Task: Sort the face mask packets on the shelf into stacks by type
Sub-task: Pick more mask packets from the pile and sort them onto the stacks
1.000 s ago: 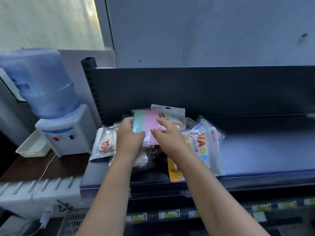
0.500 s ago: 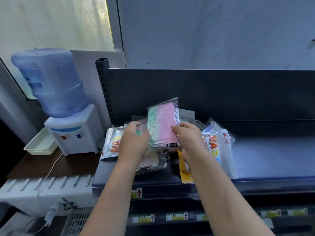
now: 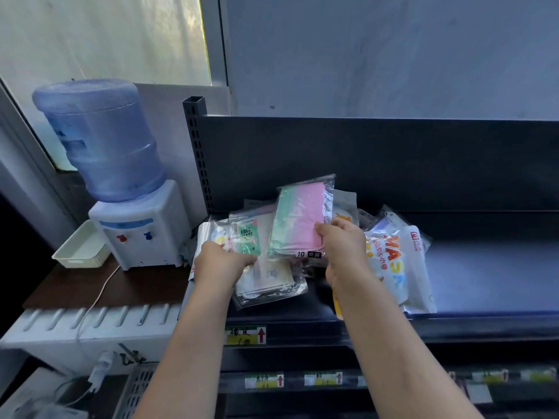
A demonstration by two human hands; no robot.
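Far left, a water dispenser (image 3: 139, 225) with its blue bottle (image 3: 99, 140) stands on a brown bench (image 3: 90, 285), a white tray (image 3: 80, 251) beside it. Onto the dark shelf (image 3: 484, 267) now — the left hand (image 3: 222, 264) is down on the loose heap, fingers closed on a clear packet with a green "FACE MASK" label (image 3: 249, 237). Just right of it the right hand (image 3: 344, 249) pinches the pink-and-green packet (image 3: 299, 219), lifted above the pile and tilted. Further right, white "MASK" packets (image 3: 396, 267) lie overlapped on the shelf — the rest of the shelf runs bare.
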